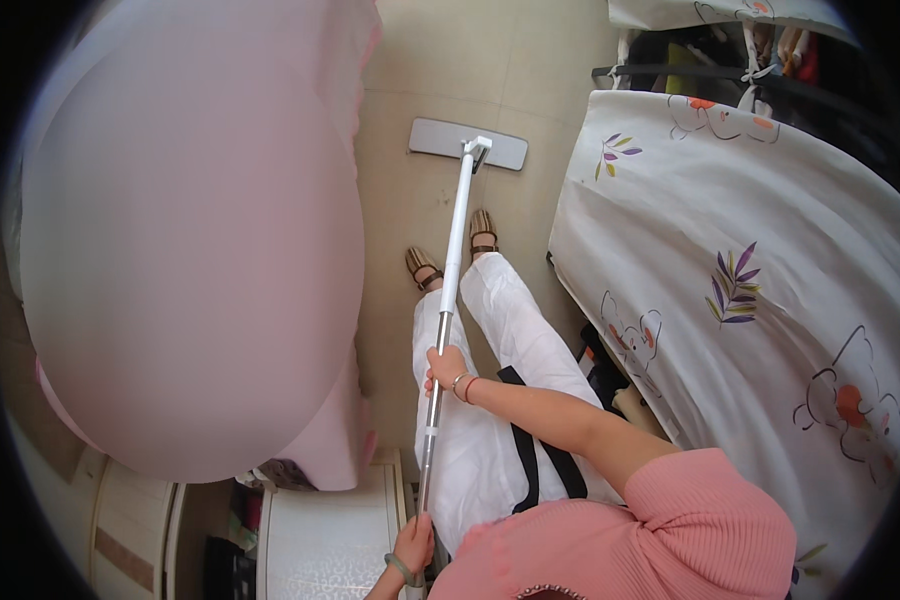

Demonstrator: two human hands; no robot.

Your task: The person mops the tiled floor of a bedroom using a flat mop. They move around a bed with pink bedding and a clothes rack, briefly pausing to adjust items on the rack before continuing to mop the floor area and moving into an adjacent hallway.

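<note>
A flat mop with a white and silver pole (457, 235) reaches from my body out over the floor. Its grey rectangular head (445, 138) lies flat on the tiles beyond my feet. Closed around the silver section at mid-length is my right hand (447, 371), with bracelets at the wrist. My left hand (413, 546), wearing a green bangle, grips the pole near its near end. Small dark marks (445, 197) show on the floor between the mop head and my sandals (422, 266).
A bed with a pale pink cover (200, 250) takes up the left side. On the right, a white patterned curtain (690, 230) hangs over a rack with clothes behind it. A white cabinet (320, 520) stands at the lower left. Beige floor tiles (450, 60) run between bed and curtain.
</note>
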